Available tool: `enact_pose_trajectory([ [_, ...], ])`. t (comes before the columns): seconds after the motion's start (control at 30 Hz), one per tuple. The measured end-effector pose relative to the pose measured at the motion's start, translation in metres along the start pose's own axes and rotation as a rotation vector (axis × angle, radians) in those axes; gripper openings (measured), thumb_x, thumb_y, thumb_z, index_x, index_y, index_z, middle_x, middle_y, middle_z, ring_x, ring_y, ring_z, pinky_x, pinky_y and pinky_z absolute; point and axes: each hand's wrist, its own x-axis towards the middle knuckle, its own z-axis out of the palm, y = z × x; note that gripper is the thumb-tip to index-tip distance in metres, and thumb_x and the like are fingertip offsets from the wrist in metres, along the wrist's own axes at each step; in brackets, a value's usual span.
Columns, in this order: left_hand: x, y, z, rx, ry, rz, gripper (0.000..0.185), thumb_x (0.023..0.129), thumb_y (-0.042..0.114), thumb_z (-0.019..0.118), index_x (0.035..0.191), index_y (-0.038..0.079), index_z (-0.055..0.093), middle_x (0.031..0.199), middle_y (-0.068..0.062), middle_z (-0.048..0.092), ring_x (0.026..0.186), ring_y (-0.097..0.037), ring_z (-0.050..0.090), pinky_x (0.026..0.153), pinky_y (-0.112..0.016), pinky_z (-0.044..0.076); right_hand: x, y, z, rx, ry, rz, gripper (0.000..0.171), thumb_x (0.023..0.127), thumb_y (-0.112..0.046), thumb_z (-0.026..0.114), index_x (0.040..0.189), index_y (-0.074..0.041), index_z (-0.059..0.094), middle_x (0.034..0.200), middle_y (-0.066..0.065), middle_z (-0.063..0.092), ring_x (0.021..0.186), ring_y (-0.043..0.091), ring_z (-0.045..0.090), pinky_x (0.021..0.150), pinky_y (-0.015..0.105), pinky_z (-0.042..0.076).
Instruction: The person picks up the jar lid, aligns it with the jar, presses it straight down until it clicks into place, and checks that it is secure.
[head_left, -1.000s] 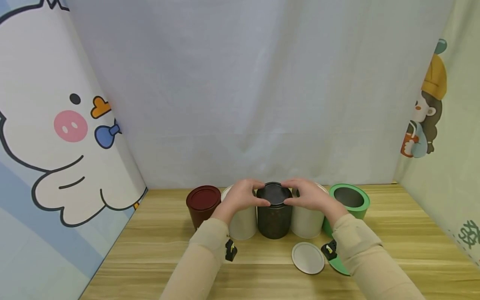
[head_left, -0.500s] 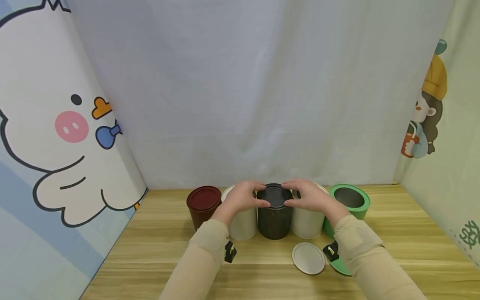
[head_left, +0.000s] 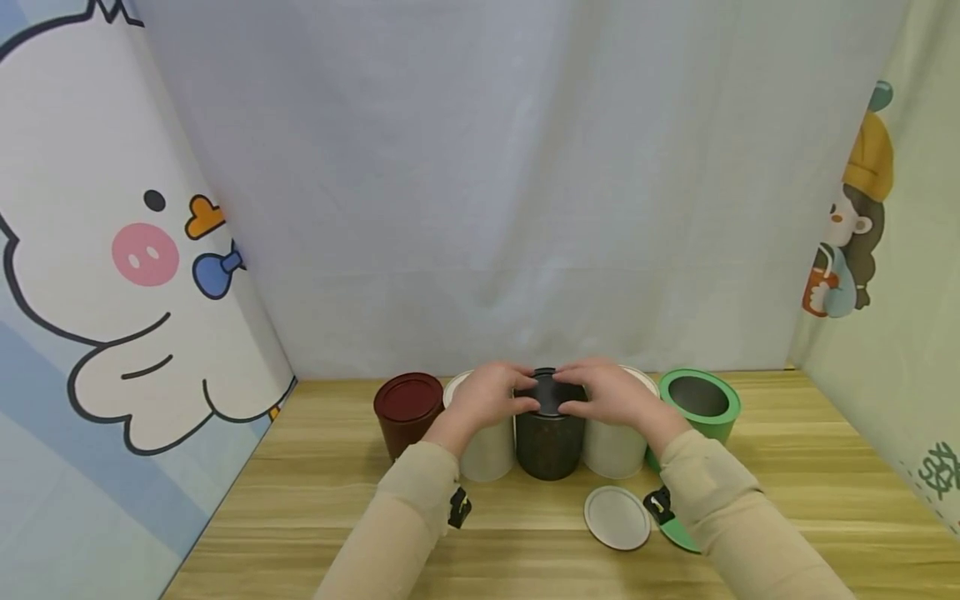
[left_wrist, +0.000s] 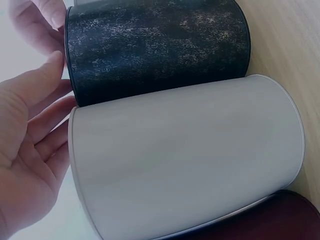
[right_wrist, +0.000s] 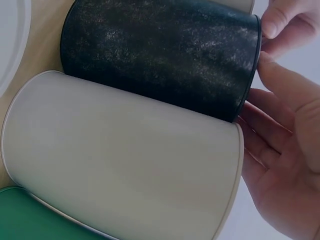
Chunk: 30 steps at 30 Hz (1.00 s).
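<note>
In the head view a black cylindrical canister (head_left: 549, 450) stands upright in the middle of a row, its black lid (head_left: 547, 392) seated on top. My left hand (head_left: 486, 397) is at the lid's left side, thumb near the front rim and fingers toward the back. From the right, my right hand (head_left: 611, 392) reaches over the lid, its fingertips touching the top. Both hands' fingers are loosely bent. In the left wrist view the left thumb (left_wrist: 47, 75) lies against the canister's rim. The right thumb (right_wrist: 280, 75) touches that rim in the right wrist view.
White canisters (head_left: 486, 450) (head_left: 615, 450) flank the black one. A dark red canister (head_left: 408, 404) stands at the left end, a green one (head_left: 731, 407) with a dark top at the right. A white lid (head_left: 617, 518) and a green lid (head_left: 681, 534) lie in front on the wooden table (head_left: 300, 517).
My right hand has shifted slightly left, its fingertips now farther over the black lid. The left hand has barely moved, and the canisters stay in place.
</note>
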Motion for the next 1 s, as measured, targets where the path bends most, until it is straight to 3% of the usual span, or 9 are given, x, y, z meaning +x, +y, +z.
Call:
enact_pose_trajectory([
  [1.0,0.001,0.0051,0.0,0.041,-0.025,-0.016,0.03,0.093,0.029,0.071,0.116,0.009,0.075,0.135,-0.008,0.061,0.125,-0.021,0.056,0.1,-0.033,0.048,0.0012,-0.0055,0.0007,0.01,-0.05,0.076,0.043,0.092,-0.023,0.073,0.125,0.003,0.066,0.131,0.019,0.061,0.12,0.039,0.055,0.098,0.048,0.046],
])
